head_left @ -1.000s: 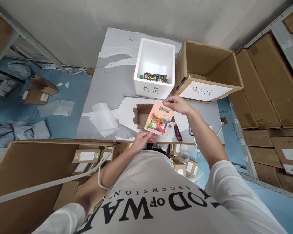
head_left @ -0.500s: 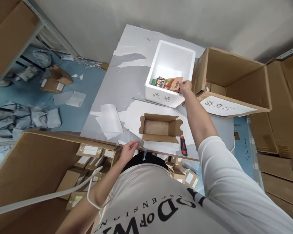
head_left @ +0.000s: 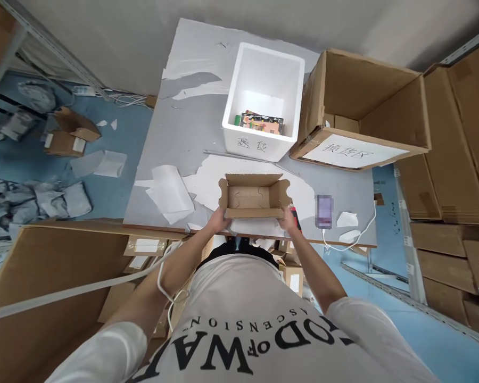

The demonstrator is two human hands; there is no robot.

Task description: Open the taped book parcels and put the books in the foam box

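Note:
A small cardboard box (head_left: pixel 249 197) with raised flaps and a bare inside lies near the table's front edge. My left hand (head_left: pixel 219 221) is closed on its front left corner. At the front right corner, my right hand (head_left: pixel 289 220) grips the same box; the fingertips of both hands are partly hidden. Beside the right hand lies a red and black utility knife (head_left: pixel 295 217), partly covered by it. Behind the small box stands a white foam box (head_left: pixel 259 146) with handwriting on its front. Colourful flat packages (head_left: pixel 262 123) lie inside it.
To the right is a large open carton (head_left: pixel 315 143) with a handwritten label. A phone (head_left: pixel 324 211) on a white cable lies on the table (head_left: pixel 199 130) at right. White paper (head_left: pixel 170 191) lies at left. Another large carton (head_left: pixel 56 266) holding small boxes stands below left.
My right hand has left the foam box and the packages there and come down to the small cardboard box. My left hand has moved onto its left corner. The view has shifted, showing the phone.

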